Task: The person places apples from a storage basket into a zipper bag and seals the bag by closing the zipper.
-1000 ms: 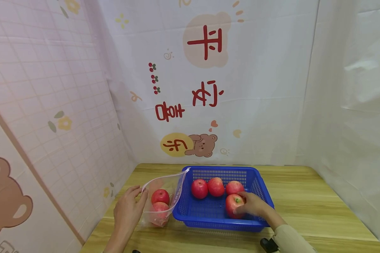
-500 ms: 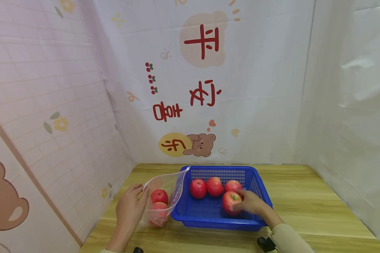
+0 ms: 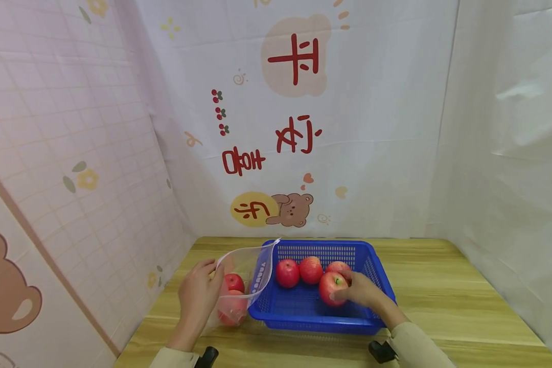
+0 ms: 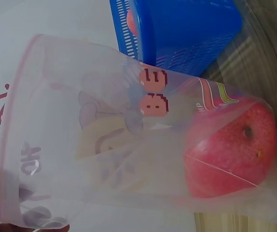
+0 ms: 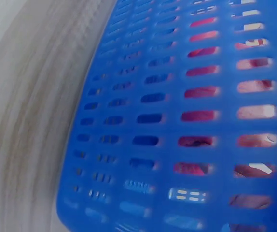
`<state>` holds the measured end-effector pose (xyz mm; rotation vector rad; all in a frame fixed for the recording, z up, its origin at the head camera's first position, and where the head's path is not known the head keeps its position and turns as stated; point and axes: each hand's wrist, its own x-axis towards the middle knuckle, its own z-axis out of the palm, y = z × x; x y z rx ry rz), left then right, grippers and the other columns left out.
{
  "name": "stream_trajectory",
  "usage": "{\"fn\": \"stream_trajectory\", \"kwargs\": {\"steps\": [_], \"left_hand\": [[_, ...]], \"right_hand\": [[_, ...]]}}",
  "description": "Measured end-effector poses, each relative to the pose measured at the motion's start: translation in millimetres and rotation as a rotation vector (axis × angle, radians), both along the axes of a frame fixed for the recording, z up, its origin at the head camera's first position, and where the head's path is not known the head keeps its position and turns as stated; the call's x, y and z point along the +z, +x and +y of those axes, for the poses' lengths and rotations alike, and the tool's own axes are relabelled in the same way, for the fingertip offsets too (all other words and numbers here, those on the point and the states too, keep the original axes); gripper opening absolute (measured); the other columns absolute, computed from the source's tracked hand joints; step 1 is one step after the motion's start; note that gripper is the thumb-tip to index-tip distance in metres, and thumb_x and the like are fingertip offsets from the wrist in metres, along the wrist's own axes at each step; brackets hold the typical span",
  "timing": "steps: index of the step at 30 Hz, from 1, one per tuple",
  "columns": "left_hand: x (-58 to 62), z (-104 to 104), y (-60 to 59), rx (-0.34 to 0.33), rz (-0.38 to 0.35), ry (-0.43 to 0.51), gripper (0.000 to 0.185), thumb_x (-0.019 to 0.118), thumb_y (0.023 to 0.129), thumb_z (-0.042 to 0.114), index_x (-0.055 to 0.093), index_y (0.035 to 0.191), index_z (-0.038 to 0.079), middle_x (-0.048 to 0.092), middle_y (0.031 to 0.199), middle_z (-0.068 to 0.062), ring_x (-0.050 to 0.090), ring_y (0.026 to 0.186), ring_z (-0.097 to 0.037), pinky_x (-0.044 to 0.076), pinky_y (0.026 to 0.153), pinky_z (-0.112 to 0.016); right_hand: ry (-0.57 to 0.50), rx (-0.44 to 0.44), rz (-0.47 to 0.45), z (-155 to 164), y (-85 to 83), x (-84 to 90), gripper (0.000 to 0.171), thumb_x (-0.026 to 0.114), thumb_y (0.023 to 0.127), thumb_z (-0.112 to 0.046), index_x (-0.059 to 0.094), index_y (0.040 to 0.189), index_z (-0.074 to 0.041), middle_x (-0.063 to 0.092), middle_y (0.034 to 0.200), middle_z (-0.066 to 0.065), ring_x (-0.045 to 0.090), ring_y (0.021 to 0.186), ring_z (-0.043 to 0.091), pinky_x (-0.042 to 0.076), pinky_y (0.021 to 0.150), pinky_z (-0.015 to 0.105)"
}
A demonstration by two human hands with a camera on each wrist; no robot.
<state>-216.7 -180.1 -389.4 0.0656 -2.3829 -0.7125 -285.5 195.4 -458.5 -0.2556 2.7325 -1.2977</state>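
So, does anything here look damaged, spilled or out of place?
Nothing stands out. The blue basket sits flat on the table. The right hand holds an apple in it. The left hand holds the clear bag open; its apples look intact.

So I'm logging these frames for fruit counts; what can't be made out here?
- Head view: the right hand hides part of the red apple it grips.
- Left wrist view: the frame edge cuts off the left hand.
- Right wrist view: the blue plastic basket wall screens the apples; the hand is absent.
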Motion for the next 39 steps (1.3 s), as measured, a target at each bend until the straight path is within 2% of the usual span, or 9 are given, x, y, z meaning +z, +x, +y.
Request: {"fn": "stream_trajectory", "kwargs": {"steps": [4,8,13,19,25,32,39], "left_hand": [[3.2,5,-3.8,0.001,-0.018,0.003,0.032,0.061,0.095,0.026,0.077,0.104,0.0,0.07,0.116,-0.014,0.068,0.1,-0.036,0.052,0.078,-0.054],[6.3,10,-7.5,0.001,-0.043,0.007,0.032,0.059,0.096,0.027,0.077,0.105,0.001,0.07,0.117,-0.013,0.067,0.102,-0.037,0.052,0.078,-0.054],[10.0,15,-13.6,0.008,-0.038,0.014,0.031,0.058,0.096,0.025,0.078,0.104,0.004,0.071,0.115,-0.012,0.067,0.101,-0.037,0.052,0.076,-0.055],[10.7,14,-19.3,0.029,-0.017,0.043,0.031,0.057,0.096,0.025,0.078,0.104,0.003,0.071,0.113,-0.012,0.067,0.101,-0.039,0.051,0.075,-0.058],[8.9,13,-18.2,0.028,-0.017,0.058,0.032,0.058,0.095,0.026,0.078,0.103,0.003,0.071,0.114,-0.012,0.067,0.101,-0.037,0.051,0.075,-0.056],[5.2,12,-15.9,0.025,-0.029,0.065,0.033,0.057,0.096,0.027,0.078,0.105,0.003,0.071,0.116,-0.012,0.068,0.099,-0.036,0.051,0.075,-0.055],[3.1,12,-16.1,0.021,-0.037,0.08,0.034,0.057,0.096,0.028,0.077,0.105,0.002,0.07,0.118,-0.012,0.07,0.094,-0.033,0.051,0.074,-0.054]], "right_hand": [[-0.035,-0.019,-0.013,-3,-2.0,1.8,0.068,0.089,0.071,-0.028,0.06,0.125,0.002,0.066,0.1,0.006,0.061,0.088,0.021,0.05,0.083,0.042],[-0.073,-0.025,-0.006,-6,-4.3,3.1,0.072,0.087,0.072,-0.026,0.057,0.134,-0.004,0.067,0.101,0.006,0.06,0.089,0.02,0.05,0.082,0.04],[-0.095,-0.053,0.023,-9,-7.1,5.9,0.074,0.085,0.073,-0.026,0.056,0.135,0.0,0.068,0.101,0.007,0.06,0.089,0.021,0.049,0.081,0.038],[-0.126,-0.079,0.059,-13,-7.2,11.4,0.074,0.085,0.073,-0.026,0.056,0.132,0.007,0.068,0.107,0.014,0.062,0.09,0.023,0.051,0.085,0.042],[-0.134,-0.113,0.047,-19,-7.8,17.2,0.079,0.085,0.074,-0.03,0.053,0.135,0.008,0.068,0.112,0.017,0.063,0.092,0.024,0.052,0.087,0.045],[-0.212,-0.16,0.004,-32,-4.5,29.4,0.084,0.082,0.079,-0.035,0.046,0.142,0.007,0.06,0.128,0.024,0.06,0.109,0.033,0.049,0.094,0.051],[-0.28,-0.212,0.008,-43,-5.7,36.6,0.073,0.079,0.081,-0.032,0.052,0.14,0.001,0.064,0.121,0.017,0.059,0.103,0.029,0.049,0.091,0.046]]}}
